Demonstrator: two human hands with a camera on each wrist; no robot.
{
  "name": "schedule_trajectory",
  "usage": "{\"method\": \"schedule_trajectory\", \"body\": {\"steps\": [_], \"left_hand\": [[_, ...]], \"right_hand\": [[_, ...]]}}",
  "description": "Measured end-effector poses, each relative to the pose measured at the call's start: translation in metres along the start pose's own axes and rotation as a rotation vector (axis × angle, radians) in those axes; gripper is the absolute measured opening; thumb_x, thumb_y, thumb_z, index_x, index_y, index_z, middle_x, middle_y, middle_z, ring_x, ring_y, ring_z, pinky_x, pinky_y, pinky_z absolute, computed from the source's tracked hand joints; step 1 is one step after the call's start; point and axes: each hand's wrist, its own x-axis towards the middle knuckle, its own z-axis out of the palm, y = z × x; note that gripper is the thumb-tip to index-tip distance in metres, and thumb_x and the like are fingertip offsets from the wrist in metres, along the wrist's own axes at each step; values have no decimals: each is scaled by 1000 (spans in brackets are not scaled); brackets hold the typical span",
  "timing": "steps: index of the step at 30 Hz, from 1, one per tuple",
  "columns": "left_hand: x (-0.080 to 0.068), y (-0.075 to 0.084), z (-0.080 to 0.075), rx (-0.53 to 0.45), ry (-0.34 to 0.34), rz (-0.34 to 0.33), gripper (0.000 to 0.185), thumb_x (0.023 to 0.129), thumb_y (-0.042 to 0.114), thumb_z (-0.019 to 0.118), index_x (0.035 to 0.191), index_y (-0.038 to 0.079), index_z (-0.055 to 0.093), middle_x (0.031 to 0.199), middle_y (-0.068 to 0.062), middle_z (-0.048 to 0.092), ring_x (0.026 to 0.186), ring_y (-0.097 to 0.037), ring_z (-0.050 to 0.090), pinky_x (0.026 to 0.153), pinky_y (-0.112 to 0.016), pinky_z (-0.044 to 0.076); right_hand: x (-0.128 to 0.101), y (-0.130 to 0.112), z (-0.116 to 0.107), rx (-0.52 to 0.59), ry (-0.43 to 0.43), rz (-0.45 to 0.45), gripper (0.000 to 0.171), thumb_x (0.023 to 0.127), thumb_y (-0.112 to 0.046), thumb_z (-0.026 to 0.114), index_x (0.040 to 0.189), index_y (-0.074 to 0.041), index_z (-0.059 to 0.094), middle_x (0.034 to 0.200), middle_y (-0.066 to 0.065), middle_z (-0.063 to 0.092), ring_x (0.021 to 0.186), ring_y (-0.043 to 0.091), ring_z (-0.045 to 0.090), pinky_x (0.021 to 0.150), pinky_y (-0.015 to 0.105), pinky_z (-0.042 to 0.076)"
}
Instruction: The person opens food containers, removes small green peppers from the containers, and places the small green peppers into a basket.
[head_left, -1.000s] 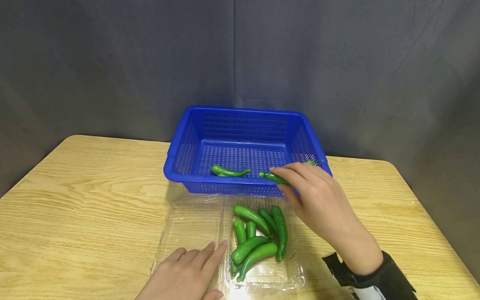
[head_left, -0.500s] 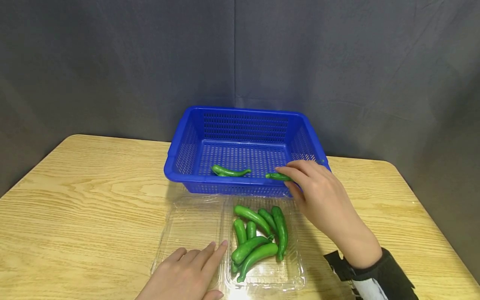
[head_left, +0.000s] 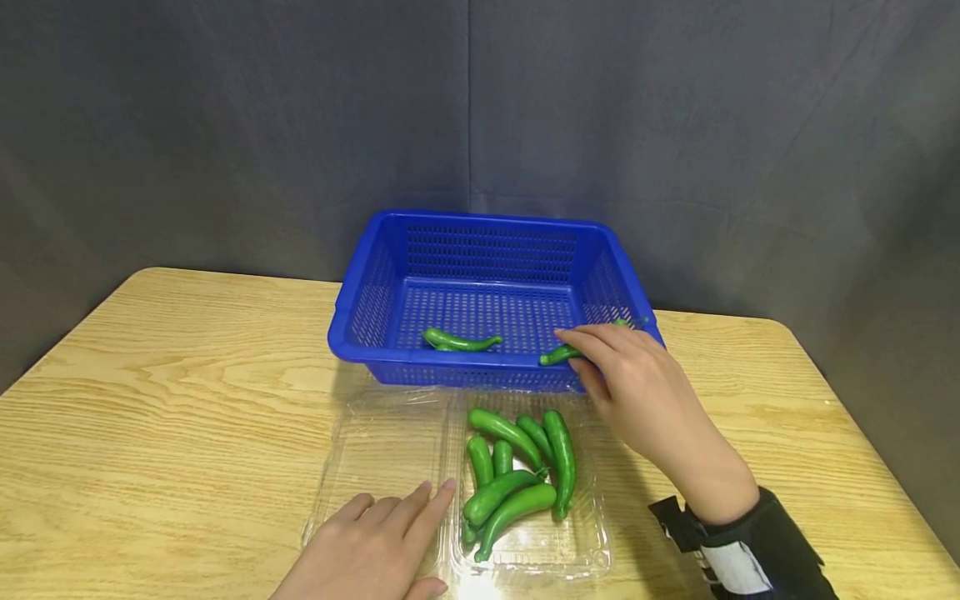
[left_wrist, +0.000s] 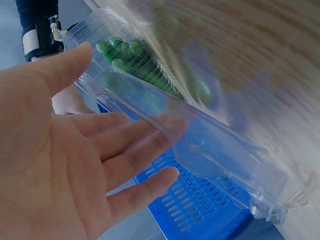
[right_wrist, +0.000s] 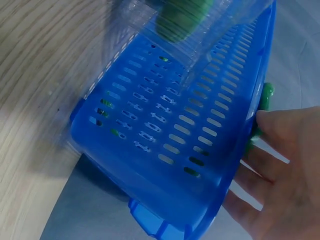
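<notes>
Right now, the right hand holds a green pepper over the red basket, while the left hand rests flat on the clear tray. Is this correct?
Not quite: the basket is blue, not red, as the head view shows. The right hand does hold a green pepper over it, and the left hand rests flat on the clear tray.

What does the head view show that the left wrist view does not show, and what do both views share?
Only the head view shows the wooden table, the whole blue basket with a loose pepper inside, and the right hand pinching another pepper at the basket's near right corner.

Only the left wrist view shows the left hand's open palm, with straight fingers against the clear plastic box.

Both show the left hand on the box, the pile of peppers in it, and the basket.
</notes>
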Motion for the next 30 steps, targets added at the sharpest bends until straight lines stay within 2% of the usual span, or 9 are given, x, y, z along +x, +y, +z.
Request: {"method": "schedule_trajectory", "body": {"steps": [7,13,23,30], "left_hand": [[2,0,-2,-8,7,-4,71,93,56,55,142,5,51,125,-9,67,98,-23,68,81,-40,56],[1,1,-2,-5,-5,-11,72,92,56,55,143,5,50,125,-8,66,99,-23,68,82,-40,55],[1,1,-3,-9,-16,-9,72,93,57,54,143,4,51,125,-9,67,98,-23,68,81,-40,56],[1,0,-1,2,-15,-4,73,94,59,51,142,5,51,124,-8,67,97,-24,69,80,-40,56]], "right_hand": [[-1,1,2,-7,-46,41,32,92,-10,68,123,-3,67,118,14,68,111,36,62,97,50,46],[-1,1,3,4,-58,32,28,92,-7,67,120,-3,69,116,12,69,108,34,63,96,48,48],[0,-1,2,26,0,-18,22,90,-6,69,112,-4,72,110,9,70,102,32,66,92,46,50],[1,-6,0,22,6,-33,21,89,-8,71,110,-5,72,107,8,71,100,30,66,91,45,51]]}}
